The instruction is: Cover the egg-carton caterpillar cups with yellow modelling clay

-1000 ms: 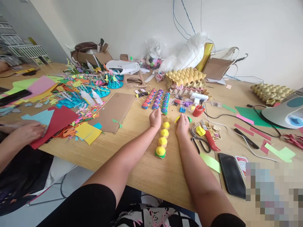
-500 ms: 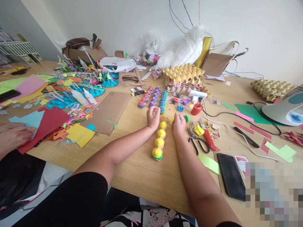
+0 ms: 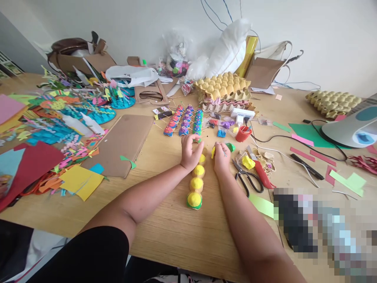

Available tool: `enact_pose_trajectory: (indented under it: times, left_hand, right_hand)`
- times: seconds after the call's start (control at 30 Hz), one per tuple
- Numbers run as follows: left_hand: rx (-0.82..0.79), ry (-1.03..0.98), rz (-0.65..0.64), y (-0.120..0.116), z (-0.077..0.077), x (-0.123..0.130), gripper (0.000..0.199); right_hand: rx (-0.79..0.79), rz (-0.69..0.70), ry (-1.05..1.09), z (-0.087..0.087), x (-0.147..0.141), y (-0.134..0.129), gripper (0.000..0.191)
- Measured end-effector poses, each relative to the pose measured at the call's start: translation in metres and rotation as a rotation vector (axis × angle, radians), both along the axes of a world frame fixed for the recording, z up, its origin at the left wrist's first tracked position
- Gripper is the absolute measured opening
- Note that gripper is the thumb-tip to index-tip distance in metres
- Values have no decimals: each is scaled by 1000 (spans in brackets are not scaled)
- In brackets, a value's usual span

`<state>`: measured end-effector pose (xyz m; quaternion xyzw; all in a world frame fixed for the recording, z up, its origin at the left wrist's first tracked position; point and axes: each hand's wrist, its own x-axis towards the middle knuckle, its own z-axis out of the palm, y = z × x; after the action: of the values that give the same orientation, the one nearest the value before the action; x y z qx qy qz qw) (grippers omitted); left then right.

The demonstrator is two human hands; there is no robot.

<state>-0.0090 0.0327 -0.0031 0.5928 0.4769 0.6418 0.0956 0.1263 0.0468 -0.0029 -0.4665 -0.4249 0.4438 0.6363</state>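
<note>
At the left, a red paper sheet (image 3: 38,167) lies near the edge of the wooden table (image 3: 165,224); two glue bottles (image 3: 77,125) lie beyond it, and a yellow paper sheet (image 3: 81,179) lies to its right. Next is a flat cardboard panel (image 3: 118,143). Right of the panel, on the far side, three painted egg-carton strips (image 3: 185,122) stand side by side: red, purple-blue and green. The left hand (image 3: 191,152) is partly open, fingers curled and thumb apart, at the far end of the yellow-topped egg-carton strip (image 3: 196,183); contact cannot be confirmed. This strip runs near to far between the forearms, its cups capped in yellow and its nearest cup rimmed in green. The right hand (image 3: 221,157), just right of the strip, is closed on a yellow clay piece (image 3: 213,152). A green clay lump (image 3: 230,147) appears just beyond its knuckles. Further right are black-handled scissors (image 3: 242,171), a red cup (image 3: 243,134) on the far side, a yellow clay lump (image 3: 247,162) and a red-handled knife (image 3: 262,173). A white appliance (image 3: 353,125) stands at the far right.
</note>
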Motion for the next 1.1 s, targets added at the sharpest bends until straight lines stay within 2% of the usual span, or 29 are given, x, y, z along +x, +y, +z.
enact_pose_trajectory:
  times: [0.3,0.53,0.7,0.77,1.1]
  left_hand:
    - [20,22,26,11,-3,-3,13]
    - [68,81,64,17,-11,-1,14]
    - [-77,-10,168,26,-18,0,16]
    - [-89,-14,188,29,-19,0,17]
    - [-122,25,160,28,-12,4,16]
  right_hand:
    - [-4,-8,-34,-2,3,0,42]
    - [-35,-5,-34,0,3,2,47]
    - [-44,-4,-42,-1,4,3,44]
    - [-39,-9,-41,-2,5,4,42]
    - [-17,0,-30,-7,7,8,38]
